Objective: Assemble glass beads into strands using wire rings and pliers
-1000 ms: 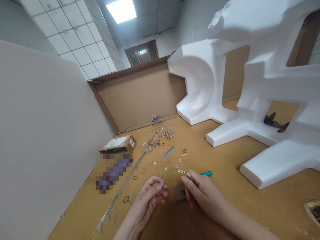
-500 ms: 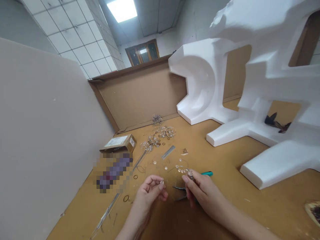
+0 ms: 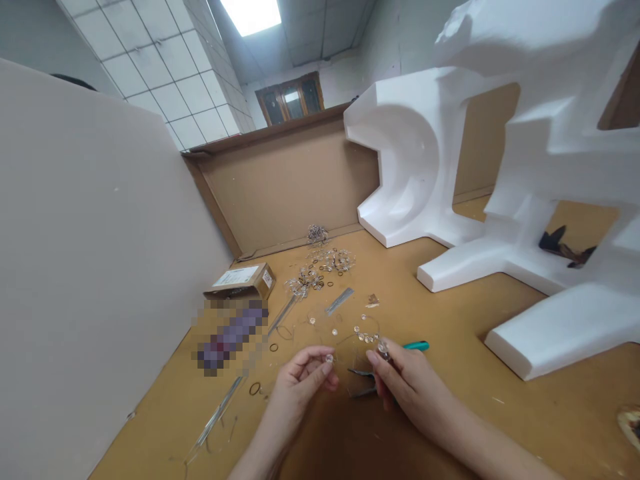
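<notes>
Tan cardboard (image 3: 285, 190) backs the far edge of the table (image 3: 450, 400). The work looks partway: a short row of clear beads (image 3: 367, 339) sits close beside the right hand (image 3: 407, 370), though I cannot tell whether they are joined, while loose beads (image 3: 335, 332) and, towards the far edge, wiry heaps (image 3: 300, 283) seem not yet worked in. One clear bead (image 3: 329, 359) is in the grip of the left hand (image 3: 305, 377), pinched between thumb and forefinger tips. The right hand's grip closes on a larger clear piece (image 3: 383, 347) at its fingertips. Whether it also holds the teal-handled tool (image 3: 416, 346) beneath, I cannot tell.
</notes>
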The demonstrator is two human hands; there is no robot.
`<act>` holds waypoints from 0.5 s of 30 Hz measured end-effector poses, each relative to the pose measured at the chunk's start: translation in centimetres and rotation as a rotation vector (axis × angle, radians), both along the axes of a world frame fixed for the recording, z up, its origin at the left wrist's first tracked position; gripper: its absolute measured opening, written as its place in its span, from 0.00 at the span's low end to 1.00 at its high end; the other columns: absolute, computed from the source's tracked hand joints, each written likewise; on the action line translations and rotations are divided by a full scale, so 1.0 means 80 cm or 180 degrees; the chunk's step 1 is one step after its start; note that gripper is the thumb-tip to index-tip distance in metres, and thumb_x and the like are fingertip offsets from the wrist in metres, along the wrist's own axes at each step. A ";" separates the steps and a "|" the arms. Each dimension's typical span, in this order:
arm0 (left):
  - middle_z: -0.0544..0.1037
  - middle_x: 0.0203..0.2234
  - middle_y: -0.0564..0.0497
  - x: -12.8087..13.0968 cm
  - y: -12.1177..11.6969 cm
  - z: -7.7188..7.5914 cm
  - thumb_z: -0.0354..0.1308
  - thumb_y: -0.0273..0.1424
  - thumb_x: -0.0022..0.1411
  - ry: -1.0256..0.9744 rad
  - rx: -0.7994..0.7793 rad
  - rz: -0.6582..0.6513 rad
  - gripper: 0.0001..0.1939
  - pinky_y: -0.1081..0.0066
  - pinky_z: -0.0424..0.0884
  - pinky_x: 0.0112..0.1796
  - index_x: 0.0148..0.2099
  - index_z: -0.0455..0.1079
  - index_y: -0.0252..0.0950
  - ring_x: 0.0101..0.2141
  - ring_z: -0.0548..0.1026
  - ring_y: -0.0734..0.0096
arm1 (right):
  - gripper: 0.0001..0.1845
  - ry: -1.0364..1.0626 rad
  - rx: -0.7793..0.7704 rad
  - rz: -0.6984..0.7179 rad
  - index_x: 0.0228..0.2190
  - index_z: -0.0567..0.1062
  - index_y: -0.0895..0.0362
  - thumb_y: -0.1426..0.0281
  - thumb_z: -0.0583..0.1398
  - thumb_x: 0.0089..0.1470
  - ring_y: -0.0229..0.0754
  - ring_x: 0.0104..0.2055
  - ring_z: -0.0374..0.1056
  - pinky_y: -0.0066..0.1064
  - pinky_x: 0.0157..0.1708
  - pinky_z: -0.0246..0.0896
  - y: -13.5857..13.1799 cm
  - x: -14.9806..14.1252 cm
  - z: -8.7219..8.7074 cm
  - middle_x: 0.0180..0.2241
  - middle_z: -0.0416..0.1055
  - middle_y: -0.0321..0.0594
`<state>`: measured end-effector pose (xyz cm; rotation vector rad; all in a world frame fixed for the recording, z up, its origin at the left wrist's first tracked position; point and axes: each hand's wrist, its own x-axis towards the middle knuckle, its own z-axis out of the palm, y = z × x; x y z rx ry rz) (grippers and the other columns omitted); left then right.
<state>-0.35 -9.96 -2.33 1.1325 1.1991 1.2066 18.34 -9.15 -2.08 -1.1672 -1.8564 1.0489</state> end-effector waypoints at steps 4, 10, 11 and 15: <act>0.73 0.17 0.53 0.000 -0.001 0.000 0.61 0.32 0.47 0.0001 -0.0001 -0.0010 0.11 0.77 0.64 0.27 0.35 0.71 0.34 0.22 0.69 0.76 | 0.20 -0.0047 0.0004 -0.0004 0.19 0.61 0.54 0.59 0.43 0.57 0.35 0.19 0.61 0.25 0.22 0.52 -0.001 0.000 0.002 0.13 0.63 0.30; 0.73 0.17 0.54 0.000 -0.001 0.000 0.61 0.32 0.48 0.0052 0.0048 -0.0008 0.11 0.78 0.64 0.27 0.35 0.71 0.35 0.22 0.69 0.77 | 0.20 -0.0134 0.0045 0.0011 0.19 0.60 0.54 0.59 0.43 0.57 0.35 0.19 0.62 0.25 0.23 0.52 -0.001 0.000 0.002 0.13 0.63 0.30; 0.73 0.17 0.54 -0.001 -0.001 0.000 0.61 0.32 0.47 0.0061 0.0051 -0.0015 0.11 0.78 0.64 0.27 0.35 0.71 0.35 0.22 0.69 0.77 | 0.20 -0.0133 0.0033 0.0009 0.20 0.60 0.54 0.59 0.42 0.57 0.35 0.19 0.62 0.25 0.23 0.52 -0.001 0.000 0.002 0.13 0.62 0.30; 0.72 0.18 0.53 0.000 -0.001 0.001 0.61 0.33 0.47 0.0106 0.0078 0.0020 0.11 0.77 0.64 0.26 0.35 0.72 0.35 0.22 0.69 0.76 | 0.20 -0.0116 0.0021 0.0021 0.19 0.60 0.54 0.59 0.42 0.57 0.35 0.20 0.63 0.24 0.25 0.53 0.000 0.000 0.002 0.14 0.63 0.31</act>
